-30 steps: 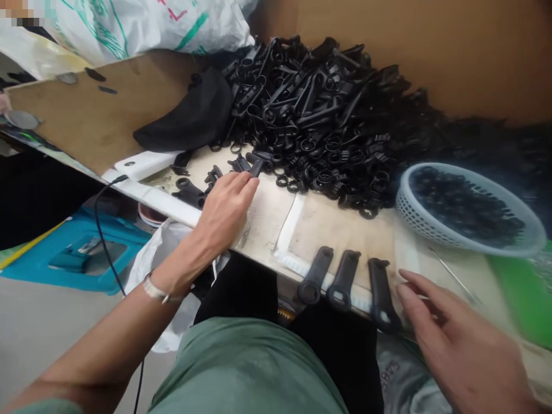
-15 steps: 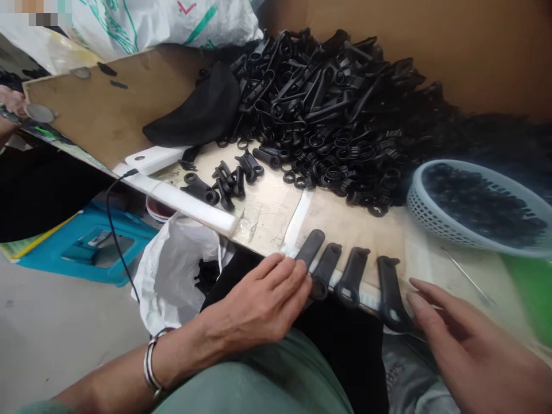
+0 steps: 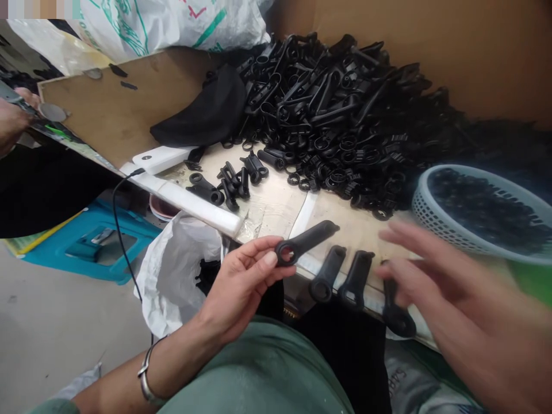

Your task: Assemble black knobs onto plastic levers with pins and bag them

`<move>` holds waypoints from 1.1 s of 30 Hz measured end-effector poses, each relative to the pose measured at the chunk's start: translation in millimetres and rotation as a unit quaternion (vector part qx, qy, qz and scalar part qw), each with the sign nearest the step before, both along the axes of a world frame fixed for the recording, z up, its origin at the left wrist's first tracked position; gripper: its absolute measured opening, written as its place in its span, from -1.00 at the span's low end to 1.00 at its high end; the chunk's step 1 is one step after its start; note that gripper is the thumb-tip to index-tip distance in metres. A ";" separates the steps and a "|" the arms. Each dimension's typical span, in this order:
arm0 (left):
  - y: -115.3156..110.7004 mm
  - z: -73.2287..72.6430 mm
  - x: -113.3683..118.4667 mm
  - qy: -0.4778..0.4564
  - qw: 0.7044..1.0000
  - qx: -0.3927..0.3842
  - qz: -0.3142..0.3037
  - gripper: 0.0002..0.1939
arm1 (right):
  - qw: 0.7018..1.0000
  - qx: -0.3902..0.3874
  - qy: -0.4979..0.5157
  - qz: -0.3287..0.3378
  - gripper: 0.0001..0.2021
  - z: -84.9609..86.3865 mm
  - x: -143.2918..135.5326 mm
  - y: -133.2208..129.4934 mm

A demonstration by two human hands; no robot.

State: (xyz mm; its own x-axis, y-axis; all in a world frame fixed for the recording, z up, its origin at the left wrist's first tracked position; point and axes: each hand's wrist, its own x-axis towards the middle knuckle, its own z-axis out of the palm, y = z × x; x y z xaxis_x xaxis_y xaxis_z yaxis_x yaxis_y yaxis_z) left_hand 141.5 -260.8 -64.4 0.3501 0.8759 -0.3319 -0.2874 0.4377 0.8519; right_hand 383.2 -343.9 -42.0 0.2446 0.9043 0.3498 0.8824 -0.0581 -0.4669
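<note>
Between the thumb and fingers of my left hand is a black plastic handle-shaped part, gripped at its ringed end and lifted over the table edge. Three similar parts lie side by side along that edge: a left one, a middle one and a right one. My right hand is blurred, fingers apart, over the upper end of the right one. Whether it touches that part I cannot tell.
A big heap of black parts covers the table's back. A pale plastic basket of small black pieces stands right. Below the edge, a white sack hangs near a blue stool. Another person's hand shows far left.
My left hand has picked up the leftmost part of the row and turned it, ring end toward me. My right hand has moved up and left over the rightmost part.
</note>
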 end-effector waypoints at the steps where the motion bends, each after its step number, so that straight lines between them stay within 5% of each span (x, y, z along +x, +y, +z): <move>1: -0.1 1.7 0.9 -0.025 0.999 -0.029 -0.006 -0.69 | 0.999 -0.009 0.025 0.043 -0.58 6.8 -6.0 14.8; 4: -0.4 3.3 2.1 -0.068 0.994 -0.076 -0.030 -0.70 | 0.992 -0.011 0.078 0.102 -0.62 13.2 -17.1 50.2; 8: 1.0 -1.1 -0.3 -0.052 0.995 -0.068 -0.057 -0.66 | 0.988 -0.009 0.053 0.145 -0.71 1.1 -16.8 72.7; 13: 3.5 -10.3 -5.7 0.089 0.988 0.046 -0.117 -0.59 | 0.978 -0.050 -0.001 0.203 -0.68 -10.9 -13.9 84.9; 18: 3.1 -19.3 -7.7 0.199 0.946 0.224 -0.126 -0.72 | 0.970 -0.085 -0.068 0.218 -0.66 -18.3 -15.1 87.8; 23: 1.0 -28.3 -7.8 0.260 0.843 0.456 -0.118 -0.85 | 0.957 -0.122 -0.076 0.252 -0.71 -23.0 -17.8 87.1; 26: 1.3 -30.3 -7.0 0.288 0.761 0.576 -0.074 -0.83 | 0.964 -0.079 -0.073 0.244 -0.70 -14.8 -12.4 82.1; 29: 3.3 -28.7 -5.3 0.318 0.674 0.662 -0.082 -0.78 | 0.985 -0.001 -0.063 0.162 -0.67 -1.9 4.9 61.2; 33: 5.4 -28.5 2.3 0.351 0.553 0.732 -0.185 -0.64 | 0.997 0.028 -0.069 0.020 -0.77 -1.8 36.0 6.8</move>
